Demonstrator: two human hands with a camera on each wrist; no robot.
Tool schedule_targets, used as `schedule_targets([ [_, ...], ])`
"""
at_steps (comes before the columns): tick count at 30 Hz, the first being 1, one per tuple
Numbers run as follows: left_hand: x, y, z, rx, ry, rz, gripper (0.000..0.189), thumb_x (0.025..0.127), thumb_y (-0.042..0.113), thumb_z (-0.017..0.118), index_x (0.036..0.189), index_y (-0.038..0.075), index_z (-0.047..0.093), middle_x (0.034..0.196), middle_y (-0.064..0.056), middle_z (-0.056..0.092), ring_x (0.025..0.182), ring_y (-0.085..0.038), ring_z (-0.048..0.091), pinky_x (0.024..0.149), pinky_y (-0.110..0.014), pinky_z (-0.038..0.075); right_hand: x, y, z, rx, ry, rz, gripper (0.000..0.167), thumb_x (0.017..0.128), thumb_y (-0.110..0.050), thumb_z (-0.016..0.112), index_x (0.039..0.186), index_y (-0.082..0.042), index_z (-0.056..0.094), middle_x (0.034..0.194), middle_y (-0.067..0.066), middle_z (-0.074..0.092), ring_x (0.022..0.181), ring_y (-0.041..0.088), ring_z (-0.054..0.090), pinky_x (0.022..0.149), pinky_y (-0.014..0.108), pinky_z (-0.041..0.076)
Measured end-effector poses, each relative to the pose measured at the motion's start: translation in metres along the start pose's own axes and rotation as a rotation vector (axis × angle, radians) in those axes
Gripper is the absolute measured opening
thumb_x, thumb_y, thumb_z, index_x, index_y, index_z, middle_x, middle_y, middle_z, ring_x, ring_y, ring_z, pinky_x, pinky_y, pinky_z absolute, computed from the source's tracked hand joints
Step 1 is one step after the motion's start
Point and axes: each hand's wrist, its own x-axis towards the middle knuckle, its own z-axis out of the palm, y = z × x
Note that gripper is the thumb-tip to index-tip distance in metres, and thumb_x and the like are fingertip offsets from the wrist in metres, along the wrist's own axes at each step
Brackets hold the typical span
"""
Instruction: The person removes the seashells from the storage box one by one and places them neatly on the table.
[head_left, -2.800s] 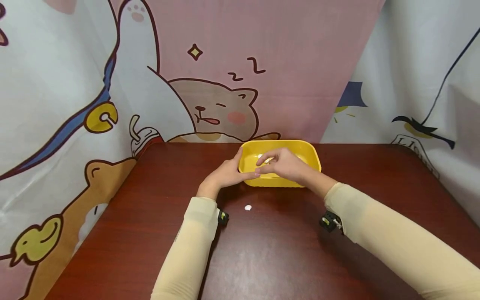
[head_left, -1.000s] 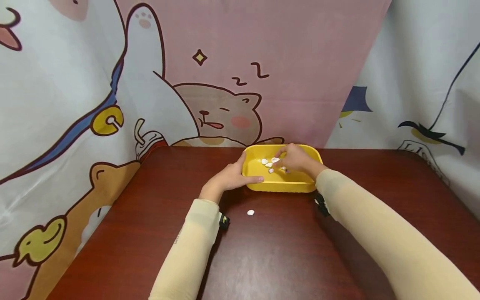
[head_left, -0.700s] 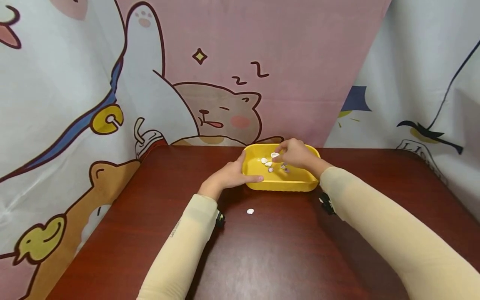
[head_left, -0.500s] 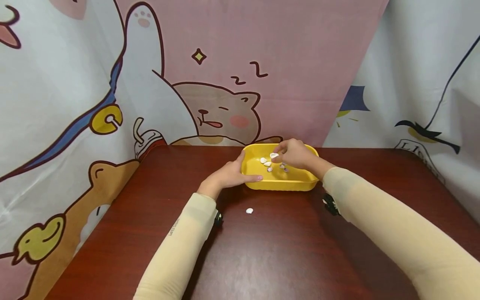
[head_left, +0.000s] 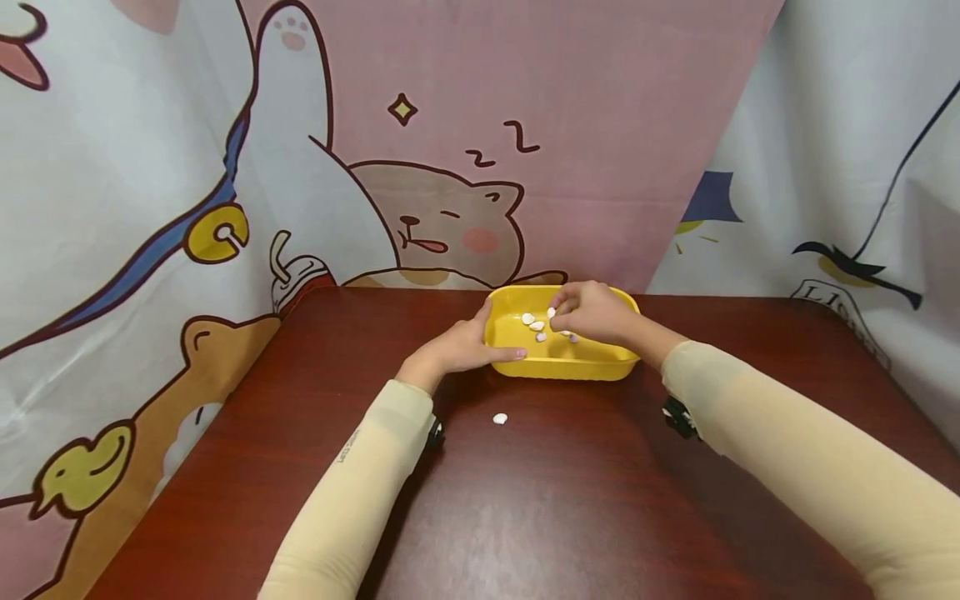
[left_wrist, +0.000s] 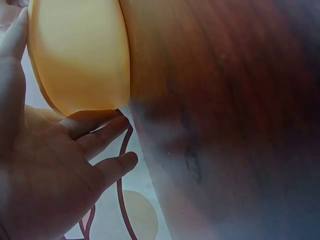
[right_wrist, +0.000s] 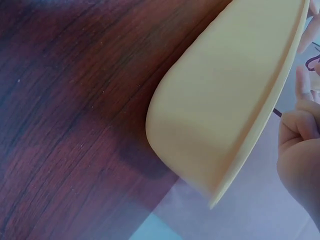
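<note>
The yellow tub [head_left: 564, 369] sits on the brown table [head_left: 570, 475], with a few small white bits [head_left: 536, 326] lying inside it, some with a bit of purple. The left hand [head_left: 459, 345] is spread wide around the tub's left end, with the thumb along its front rim. The right hand [head_left: 595, 313] is over the tub, finger and thumb close together, pinching one little white piece [head_left: 551, 313]. One more piece, the loose bit [head_left: 500, 418], lies on the table in front of the tub, not touching it. I think the pinched piece could slip and drop, because it is tiny and only the fingertips have it. The tub might slide or tip if the right arm bumps its right rim, since just its left end has a hand on it. A sleeve could also brush the loose bit away from the tub if an arm swings low. The head view shows all the white bits; neither wrist view shows any. The left wrist view shows what the head view hides: fingers spread under the tub's rim, with one fingertip poking out past its wall. The right wrist view shows the tub's outside wall from low down, and curled fingers beyond its rim, but I cannot see the pinched piece there.
</note>
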Motion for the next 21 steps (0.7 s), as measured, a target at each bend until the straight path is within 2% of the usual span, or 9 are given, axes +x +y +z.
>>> schedule_targets([
  [6,0.001,0.0,0.001,-0.015,-0.002,0.003,0.127,0.088,0.07,0.075,0.173,0.02,-0.006,0.165,-0.02,0.045,0.139,-0.03,0.054,0.125,-0.051,0.04,-0.01,-0.006,0.004,0.08,-0.06,-0.01,0.028,0.089,-0.023,0.08,0.108,-0.008,0.067,0.101,0.008,0.081,0.083,0.018,0.068,0.073,0.027,0.052],
  [10,0.001,-0.001,0.001,-0.005,0.002,0.001,0.127,0.088,0.071,0.074,0.173,0.02,-0.006,0.164,-0.019,0.046,0.137,-0.031,0.055,0.124,-0.051,0.041,-0.019,-0.011,0.01,0.121,-0.086,-0.055,0.023,0.091,-0.019,0.079,0.108,-0.008,0.067,0.107,0.009,0.082,0.096,0.02,0.072,0.076,0.027,0.052],
  [16,0.001,-0.003,0.001,-0.007,0.007,0.005,0.125,0.088,0.071,0.074,0.173,0.023,-0.004,0.153,-0.018,0.057,0.129,-0.03,0.06,0.12,-0.052,0.045,-0.034,-0.015,0.018,0.108,-0.036,-0.144,0.026,0.086,-0.024,0.088,0.097,-0.011,0.068,0.108,0.003,0.081,0.113,0.027,0.073,0.086,0.033,0.056],
  [21,0.002,-0.003,0.002,0.012,0.005,-0.007,0.125,0.088,0.073,0.072,0.173,0.023,-0.005,0.154,-0.02,0.056,0.13,-0.03,0.061,0.12,-0.052,0.045,-0.045,-0.016,0.025,0.199,-0.007,-0.195,0.032,0.083,-0.024,0.093,0.096,-0.012,0.067,0.107,0.003,0.08,0.107,0.025,0.073,0.084,0.031,0.06],
])
